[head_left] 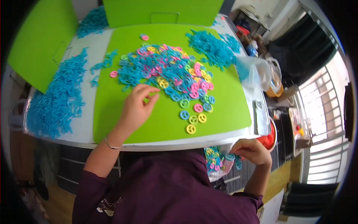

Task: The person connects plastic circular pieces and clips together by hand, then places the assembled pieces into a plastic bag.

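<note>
My left hand (137, 104) hovers over the green board (164, 127) by the near left edge of a mixed pile (160, 65). Its fingers are bent, with a gap between thumb and forefinger and nothing visible in it. The pile mixes blue hook-like plastic pieces with pink, yellow, green and blue round ones. Past the table's front edge, my right hand (254, 151) pinches a blue round plastic piece (229, 157). Another blue piece (238, 163) hangs just below these fingers. Beneath is a bag of mixed coloured pieces (214, 158). Several loose discs, including a yellow disc (191, 129), lie near the board's front.
Heaps of blue pieces lie at the left (61, 97), far left and right back (210, 46). Green upright panels (160, 11) stand behind and to the left. A clear plastic bag (257, 72) and a flat silvery object (261, 117) are at the right edge.
</note>
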`<state>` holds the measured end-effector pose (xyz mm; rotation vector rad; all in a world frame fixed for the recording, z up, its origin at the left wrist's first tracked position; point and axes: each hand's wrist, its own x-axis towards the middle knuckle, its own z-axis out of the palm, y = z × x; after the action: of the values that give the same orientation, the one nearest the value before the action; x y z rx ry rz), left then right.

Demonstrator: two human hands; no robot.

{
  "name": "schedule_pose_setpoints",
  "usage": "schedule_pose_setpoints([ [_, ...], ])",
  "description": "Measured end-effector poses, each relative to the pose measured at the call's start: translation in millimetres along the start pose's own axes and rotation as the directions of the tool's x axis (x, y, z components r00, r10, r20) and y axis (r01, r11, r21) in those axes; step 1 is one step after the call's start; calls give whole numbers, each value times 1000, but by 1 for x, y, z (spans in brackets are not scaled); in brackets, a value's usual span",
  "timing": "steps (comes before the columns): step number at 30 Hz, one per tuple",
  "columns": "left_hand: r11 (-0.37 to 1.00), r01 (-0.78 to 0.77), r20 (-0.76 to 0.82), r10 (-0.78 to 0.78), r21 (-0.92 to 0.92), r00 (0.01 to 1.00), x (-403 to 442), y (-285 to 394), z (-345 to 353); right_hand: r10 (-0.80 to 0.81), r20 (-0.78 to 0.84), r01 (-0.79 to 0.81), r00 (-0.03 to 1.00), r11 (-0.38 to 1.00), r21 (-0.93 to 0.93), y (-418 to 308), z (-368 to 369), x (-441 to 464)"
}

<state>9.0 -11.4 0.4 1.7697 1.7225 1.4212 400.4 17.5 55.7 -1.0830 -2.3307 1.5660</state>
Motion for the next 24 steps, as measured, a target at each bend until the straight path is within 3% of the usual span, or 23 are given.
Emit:
schedule_pose_setpoints([
  [1,1000,9,-4,-9,-30,1000,0,2,0,61,38,-55,997,989,-141,5,0,-11],
  [3,999,-37,18,37,22,999,-7,16,-1,211,-115,-230,971,956,-184,43,17,-24],
  [4,996,-74,28,73,45,997,-10,28,0,181,-180,-227,967,931,-285,61,24,-30],
  [6,985,-168,249,171,-34,953,-33,68,2,154,-315,-278,936,874,-398,116,36,-43],
  [7,947,-288,396,322,-145,860,-43,79,7,159,-384,-322,910,854,-409,157,41,-51],
  [8,886,-377,507,463,-269,727,-54,88,15,224,-502,-442,835,817,-370,199,51,-58],
  [9,881,-207,618,450,-425,645,-66,95,29,280,-608,-551,743,771,-319,233,65,-67],
  [10,871,-123,704,460,-475,541,-74,96,46,437,-709,-725,554,672,-152,248,83,-69],
  [13,903,6,755,355,-429,551,-96,67,121,673,-679,-827,292,534,174,304,134,-88],
  [15,920,112,779,249,-376,575,-104,35,183,813,-521,-610,262,557,564,381,186,-101],
  [16,942,176,817,143,-285,558,-104,28,208,888,-373,-329,268,448,831,335,190,-91],
  [17,953,237,847,38,-190,530,-103,23,231,920,-201,-176,336,270,947,355,208,-88],
  [19,973,228,860,-81,-41,503,-108,3,276,896,-425,-333,130,443,832,349,237,-80],
  [22,984,-159,827,19,86,563,-127,-32,324,767,-637,-484,73,586,650,315,231,-73],
  [24,913,-369,838,59,175,543,-136,-49,337,745,-663,-439,79,623,648,296,219,-74],
])
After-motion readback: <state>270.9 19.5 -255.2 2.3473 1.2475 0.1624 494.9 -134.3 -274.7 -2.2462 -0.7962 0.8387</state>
